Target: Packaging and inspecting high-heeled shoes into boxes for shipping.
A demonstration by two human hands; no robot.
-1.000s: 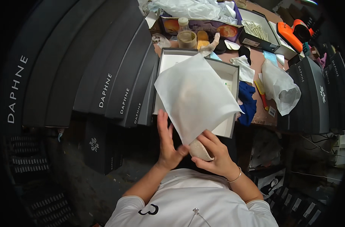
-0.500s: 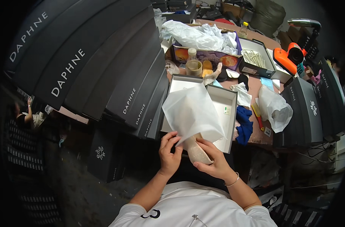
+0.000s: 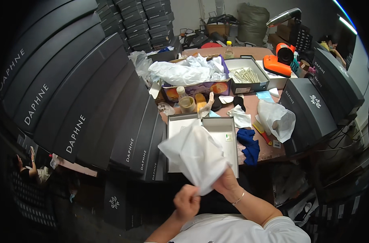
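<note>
**White tissue paper held over an open box**

Nearest, the left hand point(image 3: 187, 201) is closed in a fist at the lower corner of the sheet of white tissue paper point(image 3: 196, 156). Just right of it, the right hand point(image 3: 227, 185) is clamped on the same sheet, which is held up over the near edge of an open grey box point(image 3: 229, 137). A blue cloth point(image 3: 248, 145) is seen right of the box. Black boxes point(image 3: 91, 109) are stacked along the left. Farther off, a jar point(image 3: 187, 103) is set, and crumpled plastic point(image 3: 184, 73) is piled in a carton.
</note>
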